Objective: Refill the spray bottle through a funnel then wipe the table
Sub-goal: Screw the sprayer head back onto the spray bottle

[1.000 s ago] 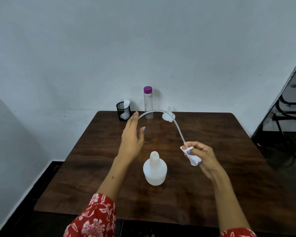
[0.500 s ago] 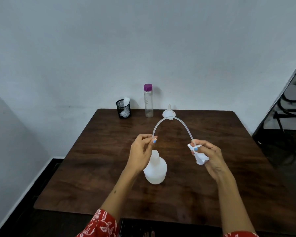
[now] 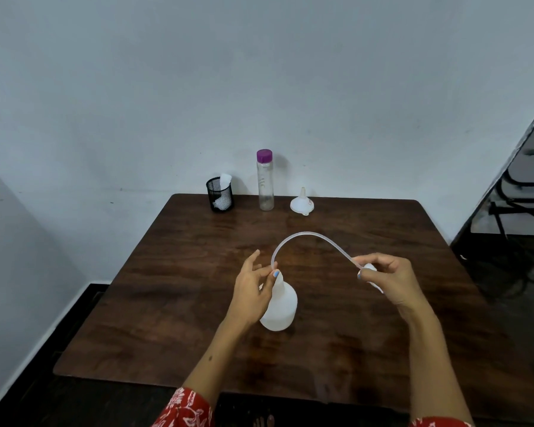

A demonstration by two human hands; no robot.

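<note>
- A squat, translucent white plastic spray bottle (image 3: 279,306) with a narrow open neck stands upright near the middle of the dark, glossy wood-grain counter (image 3: 173,303); I cannot tell whether it holds any liquid.
- The left hand (image 3: 253,291) sits against the left side of that bottle, its grip pinching the free end of a thin, clear flexible dip tube (image 3: 309,237) right at the bottle's neck, with the other fingers spread.
- The tube arches up and over behind the bottle to the right hand (image 3: 386,282), whose grip is curled round the white plastic spray head (image 3: 369,272), held in the air to the right of the bottle.
- Well behind the bottle, at the counter's far edge, a white plastic funnel (image 3: 302,204) rests wide mouth down, spout up.
- Left of the funnel stands a tall clear bottle with a purple cap (image 3: 264,183), seemingly holding nothing.
- Further left, a black wire-mesh cup (image 3: 219,197) holds crumpled white tissue (image 3: 224,180).
</note>
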